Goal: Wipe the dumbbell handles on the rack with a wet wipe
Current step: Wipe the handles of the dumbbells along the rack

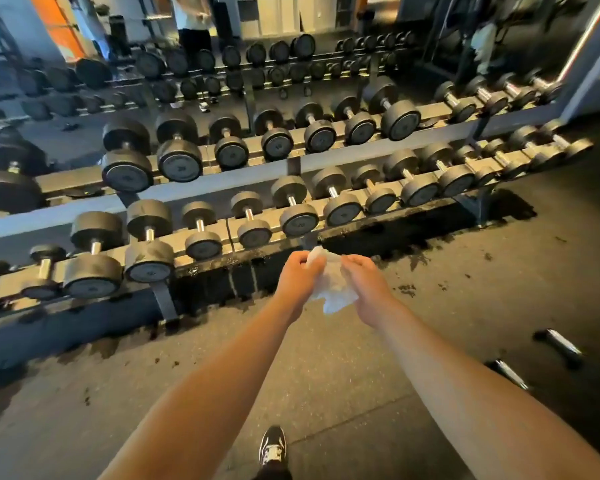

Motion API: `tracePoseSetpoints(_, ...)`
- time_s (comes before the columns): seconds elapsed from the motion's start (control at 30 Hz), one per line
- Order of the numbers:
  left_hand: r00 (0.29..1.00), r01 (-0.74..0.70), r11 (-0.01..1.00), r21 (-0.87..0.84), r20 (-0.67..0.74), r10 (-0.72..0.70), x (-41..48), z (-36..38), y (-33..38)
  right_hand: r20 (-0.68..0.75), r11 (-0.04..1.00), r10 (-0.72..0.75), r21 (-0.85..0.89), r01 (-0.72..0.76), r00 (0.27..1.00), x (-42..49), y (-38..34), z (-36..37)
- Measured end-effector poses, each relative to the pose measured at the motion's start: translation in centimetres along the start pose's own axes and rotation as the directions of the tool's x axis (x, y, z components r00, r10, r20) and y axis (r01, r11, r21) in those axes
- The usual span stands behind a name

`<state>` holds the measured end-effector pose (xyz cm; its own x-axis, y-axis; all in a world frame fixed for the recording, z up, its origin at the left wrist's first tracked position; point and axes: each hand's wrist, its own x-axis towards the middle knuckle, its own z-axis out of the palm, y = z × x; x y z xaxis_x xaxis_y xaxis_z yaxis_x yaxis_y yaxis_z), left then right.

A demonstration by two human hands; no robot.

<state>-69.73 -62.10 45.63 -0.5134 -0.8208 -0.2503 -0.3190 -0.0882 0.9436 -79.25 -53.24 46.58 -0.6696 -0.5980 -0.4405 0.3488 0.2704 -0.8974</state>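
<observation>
Both arms extended forward, hands meeting in front of the rack (201, 183), above the floor (343, 375).

Wipe (329, 289): white, crumpled, held between the two hands. Its top edge sticks up between the fingertips of both hands; the rest hangs down between the palms, and the lower corner drops below the heel of the right hand.

Left hand (297, 280): fingers curled, pinching the wipe's upper left edge at the fingertips. Back of hand faces the camera, so the thumb's position cannot be told.

Right hand (369, 282): fingers curled inward toward the wipe, gripping its right side. Fingertips near those of the left hand, the wipe's top between them.

Wipe is not touching any dumbbell. It sits in front of the rack's lower tier, well apart from the handles.

Rack: two sloped tiers, black dumbbells (293, 206) lined up side by side with metal handles running front to back. Mirror (222, 46) behind shows the same rows.

Floor: dark speckled, worn patches along the rack's foot. Two chrome handles (560, 346) lie on the floor at right. One shoe (273, 445) visible at bottom centre.
</observation>
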Motion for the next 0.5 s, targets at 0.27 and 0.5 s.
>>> tracePoseSetpoints(0.27,0.968,-0.083,0.997,-0.002,0.236,0.081,14.9,0.7,5.2,-0.076,0.999,-0.05,0.018,0.051,0.996,10.9,-5.9,0.0)
tracePoseSetpoints(0.5,0.934,-0.109,0.988,-0.107,0.33,0.139,23.5,5.4,10.6,-0.333,0.987,-0.15,0.003,0.16,0.931,17.8,-11.2,-3.5)
